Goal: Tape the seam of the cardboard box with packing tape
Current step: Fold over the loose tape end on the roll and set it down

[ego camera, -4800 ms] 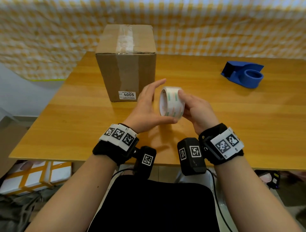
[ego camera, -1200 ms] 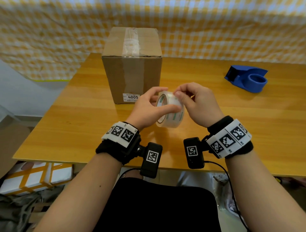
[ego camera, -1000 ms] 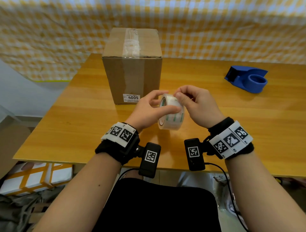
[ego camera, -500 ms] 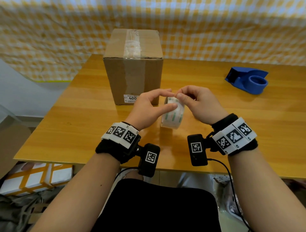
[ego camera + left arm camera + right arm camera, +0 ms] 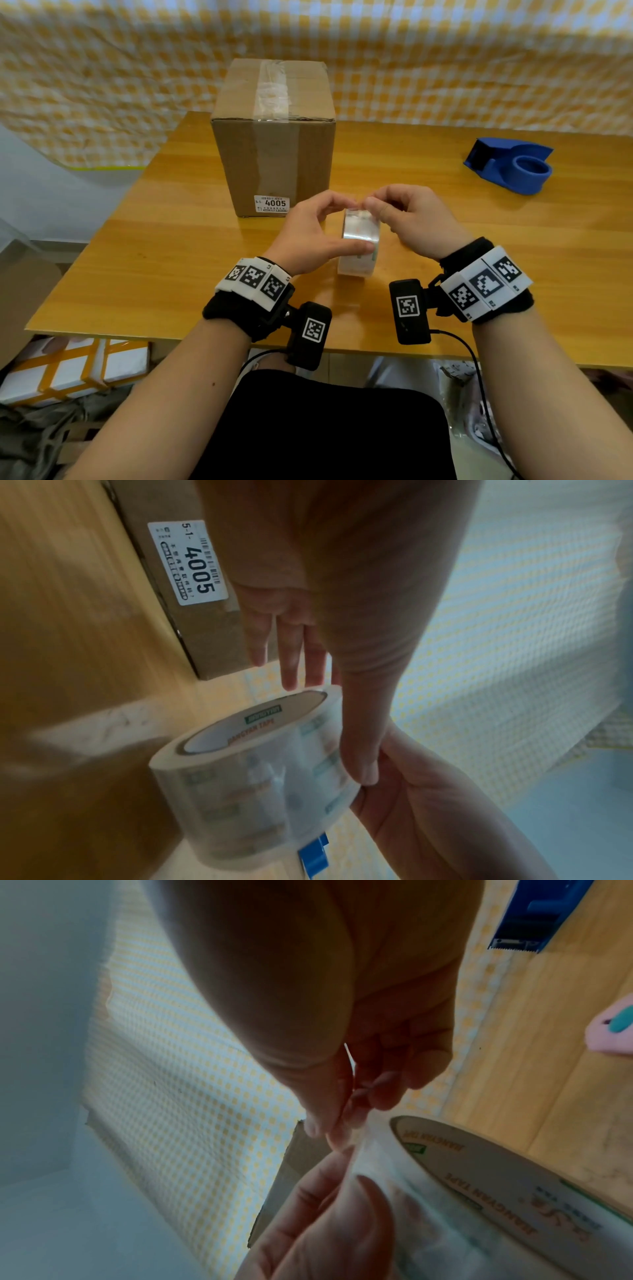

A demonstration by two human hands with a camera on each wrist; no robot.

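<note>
The cardboard box stands upright at the far left of the wooden table, a strip of clear tape already down its top seam and front face, and it has not moved over the last seconds. Just in front of it the left hand grips the tape roll on edge above the tabletop, thumb across the near face and fingers over the top. A second ago the roll sat higher and more face-on; now it is lower and turned edge-on. The right hand has gone from feeling round the rim to pinching at the top of the roll, its fingertips closed on what looks like the lifted tape end. That suggests the free end is found and pulling a length can begin. The blue dispenser lies well apart at the right, untouched
</note>
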